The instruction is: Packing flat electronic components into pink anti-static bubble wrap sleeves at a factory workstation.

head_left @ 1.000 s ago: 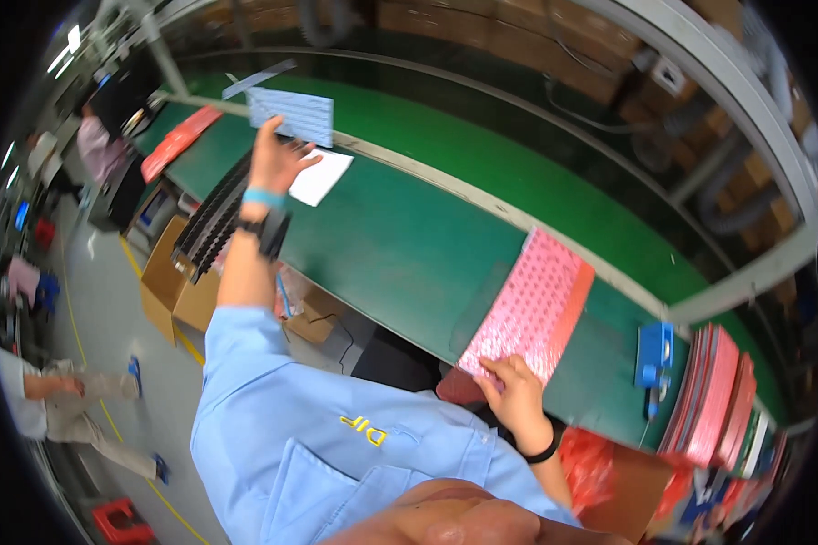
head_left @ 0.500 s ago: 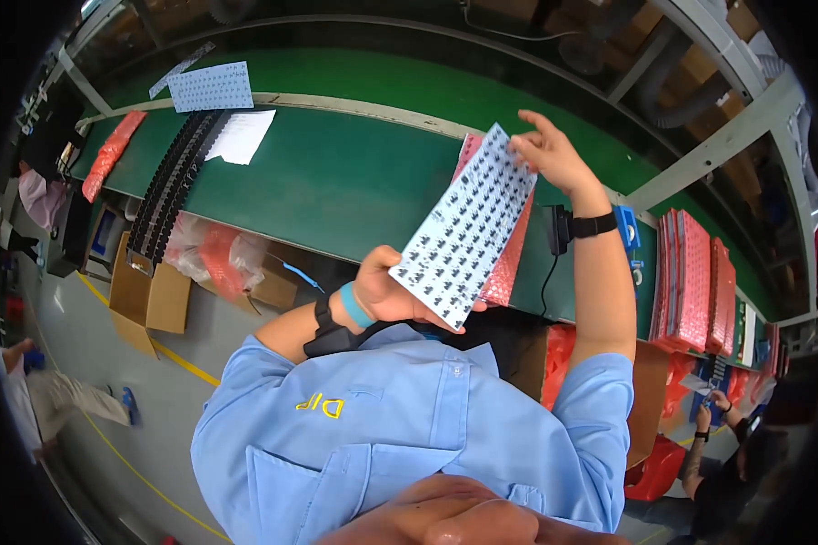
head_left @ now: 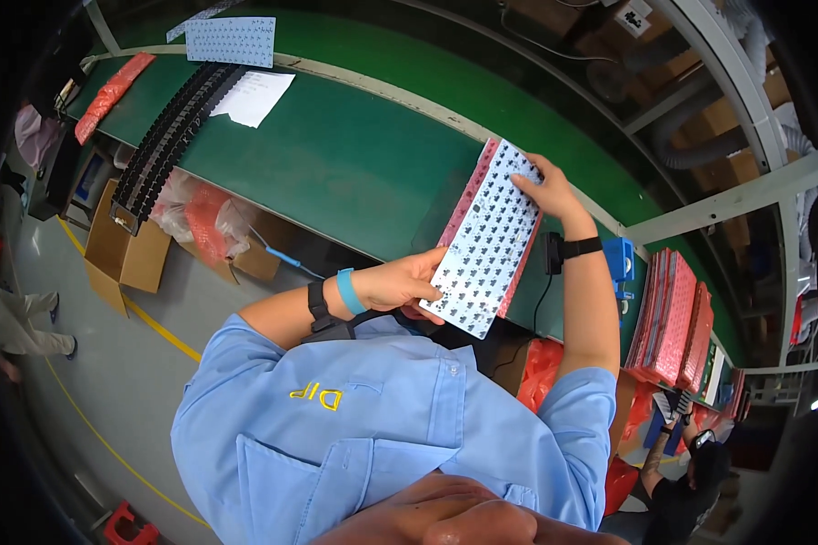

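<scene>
A flat white keyboard circuit board (head_left: 486,238) with rows of black marks is tilted in front of me, between my two hands. My left hand (head_left: 400,285) grips its lower left corner, thumb on the face and fingers beneath. At the upper right edge, my right hand (head_left: 549,193) pinches the board with its thumb on the face; those fingers are partly hidden behind. Under the board lies pink bubble wrap (head_left: 469,200) on the green tabletop (head_left: 354,150); whether the two touch I cannot tell.
Black slotted racks (head_left: 165,141), a paper sheet (head_left: 256,98), another board (head_left: 231,42) and a red bubble-wrap packet (head_left: 114,95) are at the left. Pink bubble-wrap packs (head_left: 665,318) stand right, past a blue holder (head_left: 619,262). A co-worker (head_left: 695,468) is at far right.
The board has come down slightly over the pink bubble wrap. My left thumb has moved onto its face, and my right hand's raised fingers have closed on its edge.
</scene>
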